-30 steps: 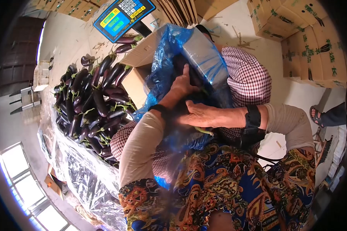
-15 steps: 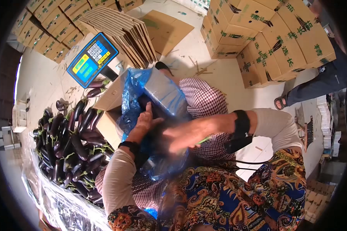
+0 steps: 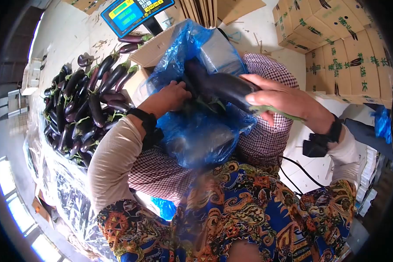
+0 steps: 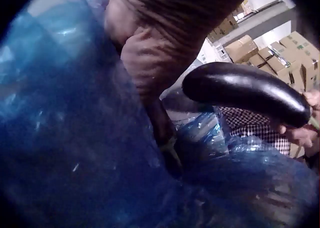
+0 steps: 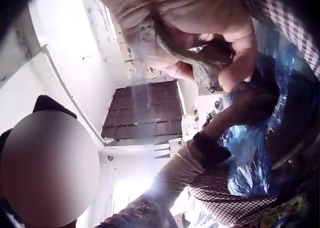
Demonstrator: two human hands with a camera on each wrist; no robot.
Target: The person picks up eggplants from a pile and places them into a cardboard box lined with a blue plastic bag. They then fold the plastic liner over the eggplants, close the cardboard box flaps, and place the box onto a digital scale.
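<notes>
Eggplant (image 3: 231, 88) pinched in my right hand (image 3: 288, 99) has swung outward, not yet placed; left hand's (image 3: 174, 94) grip I can't tell.

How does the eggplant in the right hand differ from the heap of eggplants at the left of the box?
The held eggplant is a single one, while the heap has many. The right hand grips the held eggplant near its stem end, but no hand touches the heap. The held eggplant's body shows almost whole; in the heap, many partly cover one another. Both show dark, shiny skin.
</notes>
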